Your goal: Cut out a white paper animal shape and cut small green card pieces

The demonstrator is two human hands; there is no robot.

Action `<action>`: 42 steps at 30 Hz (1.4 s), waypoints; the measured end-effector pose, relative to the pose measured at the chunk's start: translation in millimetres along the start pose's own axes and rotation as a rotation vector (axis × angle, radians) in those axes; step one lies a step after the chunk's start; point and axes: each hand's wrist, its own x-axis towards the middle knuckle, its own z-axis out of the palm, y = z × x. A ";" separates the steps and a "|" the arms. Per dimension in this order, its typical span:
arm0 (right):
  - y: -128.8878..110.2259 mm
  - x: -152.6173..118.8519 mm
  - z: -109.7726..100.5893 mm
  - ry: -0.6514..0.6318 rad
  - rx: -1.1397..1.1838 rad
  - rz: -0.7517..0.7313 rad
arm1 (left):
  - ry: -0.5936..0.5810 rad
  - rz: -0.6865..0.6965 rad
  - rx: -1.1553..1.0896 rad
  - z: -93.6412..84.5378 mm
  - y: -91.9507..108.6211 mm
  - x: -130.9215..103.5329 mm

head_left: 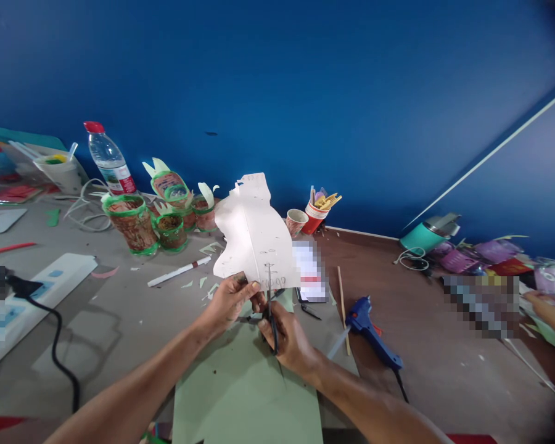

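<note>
A deep blue wall (305, 80) is filling the upper half of the frame, and below it a grey-brown worktop (120, 320) is spreading across the lower half, littered with paper scraps. At the centre of the frame the left hand (229, 302) is pinching the lower edge of a white paper cut-out (252, 237) between thumb and fingers, holding it upright above the table. Just to the right of it, the right hand (289, 339) is closing around the handles of a pair of scissors (271, 308), whose thin blades are pointing up into the bottom edge of the cut-out; how wide the blades are standing apart cannot be told. Beneath both hands a pale green sheet (245, 388) is lying flat, running down to the bottom edge of the frame. To the left of centre, green-rimmed decorated pots (134, 225) are standing in a cluster, with a clear water bottle (108, 160) with a red cap behind them and a white pen (178, 271) lying in front. Right of centre a blue glue gun (367, 327) is resting on the table beside a thin wooden stick (343, 308), and a red cup (315, 216) holding yellow pieces is standing against the wall. At the far right edge another person's hand (552, 314) is reaching in.
</note>
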 end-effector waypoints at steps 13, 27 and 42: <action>-0.8 -1.5 -1.0 -0.030 0.031 0.057 | -0.001 -0.024 0.144 -2.8 10.8 0.2; -2.1 -1.3 -7.2 -0.083 -0.035 0.041 | -0.083 -0.049 0.202 -18.9 16.4 3.7; -4.5 -0.6 -7.4 -0.078 0.115 0.020 | -0.060 -0.006 -0.010 -6.3 7.6 2.8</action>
